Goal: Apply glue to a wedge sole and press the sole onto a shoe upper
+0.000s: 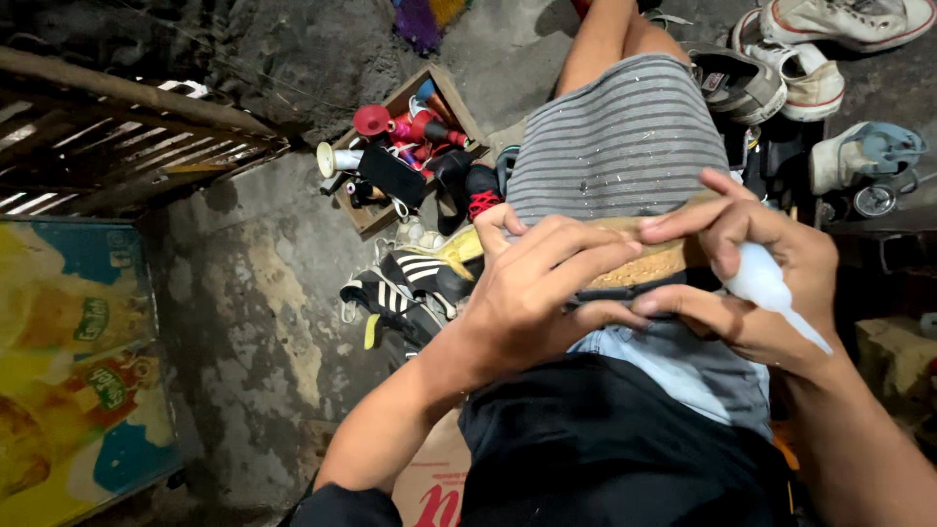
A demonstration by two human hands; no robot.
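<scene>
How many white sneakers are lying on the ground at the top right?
3 at least: one white sneaker along the top edge, a second just below it, and a third with blue parts lower right. Others may be hidden beyond the frame edge.

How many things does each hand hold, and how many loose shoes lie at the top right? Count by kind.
Shoe held by the left hand: 1
White squeeze bottle in the right hand: 1
Loose shoes, top right: 4
Total: 6
</scene>
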